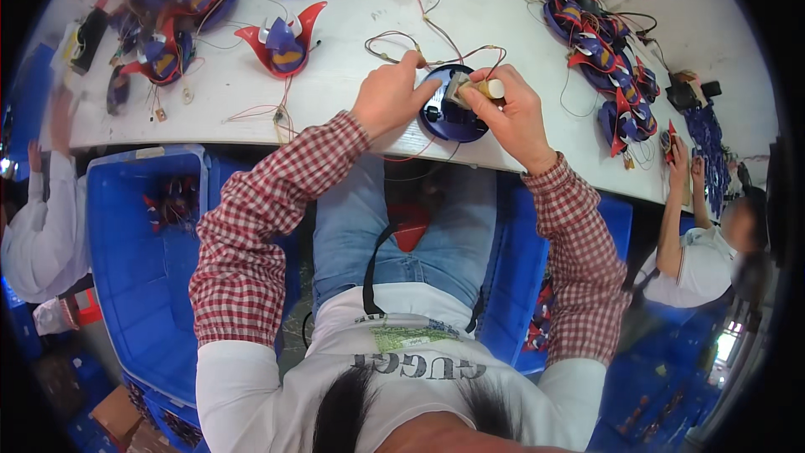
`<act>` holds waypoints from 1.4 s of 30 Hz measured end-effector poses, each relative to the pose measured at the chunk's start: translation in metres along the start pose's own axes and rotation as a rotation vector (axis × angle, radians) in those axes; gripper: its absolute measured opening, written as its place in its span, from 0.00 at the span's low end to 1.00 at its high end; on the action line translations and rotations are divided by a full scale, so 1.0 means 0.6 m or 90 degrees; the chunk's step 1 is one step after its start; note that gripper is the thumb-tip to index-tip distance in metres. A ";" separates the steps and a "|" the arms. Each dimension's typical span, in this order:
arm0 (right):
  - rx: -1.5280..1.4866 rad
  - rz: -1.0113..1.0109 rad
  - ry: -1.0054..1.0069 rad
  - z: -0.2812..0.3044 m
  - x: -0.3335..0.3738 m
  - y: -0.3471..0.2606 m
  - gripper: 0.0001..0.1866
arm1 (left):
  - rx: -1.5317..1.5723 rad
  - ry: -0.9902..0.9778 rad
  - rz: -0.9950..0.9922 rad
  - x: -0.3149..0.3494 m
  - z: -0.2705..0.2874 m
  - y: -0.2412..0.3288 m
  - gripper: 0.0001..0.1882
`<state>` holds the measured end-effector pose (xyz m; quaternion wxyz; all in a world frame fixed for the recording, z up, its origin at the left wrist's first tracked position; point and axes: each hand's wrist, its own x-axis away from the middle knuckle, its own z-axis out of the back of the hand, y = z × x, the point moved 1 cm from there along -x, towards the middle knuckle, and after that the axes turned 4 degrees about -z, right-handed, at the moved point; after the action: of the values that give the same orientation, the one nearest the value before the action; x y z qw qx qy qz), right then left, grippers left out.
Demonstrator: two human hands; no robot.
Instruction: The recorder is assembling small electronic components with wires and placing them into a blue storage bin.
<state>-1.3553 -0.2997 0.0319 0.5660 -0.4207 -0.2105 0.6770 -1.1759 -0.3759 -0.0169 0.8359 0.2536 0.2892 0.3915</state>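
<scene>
- Blue round part (451,117) sits at the near edge of the white table (335,75), thin red wires (436,54) trailing from it.
- Left hand (387,99) clamps the part's left rim, fingers curled over it.
- Right hand (510,113) pinches a small pale cylinder (490,88) just over the part; what lies beneath the fingers is hidden.
- Left of the part: a red-and-blue winged shell (283,42).
- Right of it: a row of similar shells (599,59), details blurred.
- Below the table edge: a blue crate (126,243), partly cut off.
</scene>
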 end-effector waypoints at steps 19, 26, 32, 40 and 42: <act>0.147 0.043 -0.094 -0.013 0.008 -0.012 0.08 | 0.068 0.002 0.049 -0.009 -0.023 0.006 0.12; 0.072 0.013 -0.127 -0.005 -0.013 -0.001 0.09 | -0.031 0.028 0.092 -0.005 -0.033 0.023 0.14; 0.024 -0.015 0.026 -0.016 0.026 -0.043 0.10 | 0.230 0.291 -0.055 0.165 0.007 0.108 0.10; -0.179 -0.125 -0.385 -0.197 0.232 -0.030 0.18 | 0.169 0.417 0.422 0.393 0.001 -0.064 0.27; -0.164 -0.100 -0.296 -0.264 0.211 -0.015 0.22 | 0.230 0.418 0.374 0.384 0.005 -0.117 0.28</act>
<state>-1.2226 -0.2081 -0.0912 0.4950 -0.3046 -0.4511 0.6773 -1.0172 -0.2315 -0.1262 0.4965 0.3288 0.5177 0.6143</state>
